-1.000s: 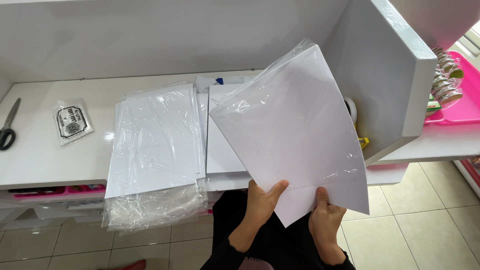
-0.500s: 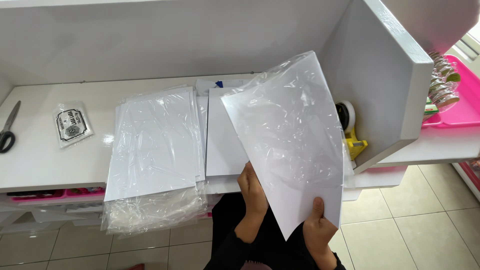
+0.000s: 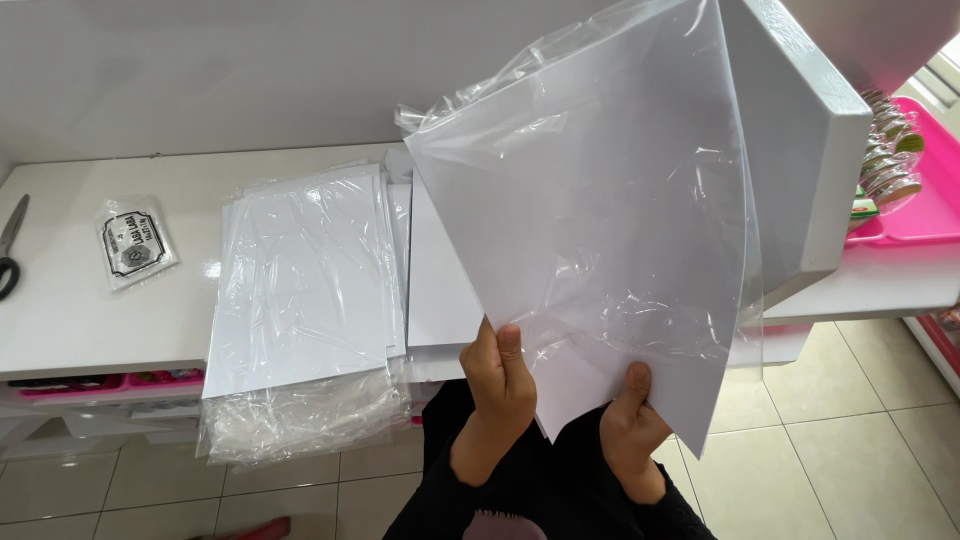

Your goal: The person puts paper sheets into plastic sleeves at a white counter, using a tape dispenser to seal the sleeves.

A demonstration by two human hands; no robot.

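Both of my hands hold up a white sheet inside a clear plastic sleeve (image 3: pixel 600 210), tilted in front of me above the white counter (image 3: pixel 90 300). My left hand (image 3: pixel 500 385) pinches its lower edge with the thumb on top. My right hand (image 3: pixel 628 425) grips the lower corner from behind. On the counter to the left lies a stack of white sheets in clear plastic sleeves (image 3: pixel 305 280), with loose sleeve ends hanging over the front edge. A second pile of white sheets (image 3: pixel 440 280) lies beside it, partly hidden by the held sheet.
A small clear packet with a dark printed label (image 3: pixel 135 242) lies at the left of the counter, with scissors (image 3: pixel 10 245) at the far left edge. A thick white panel (image 3: pixel 815 170) rises at right. A pink tray (image 3: pixel 925 205) holds small round items. Tiled floor lies below.
The sleeved sheet has been raised and swung up toward the right. My hands moved closer together at its lower edge and nearer the camera.
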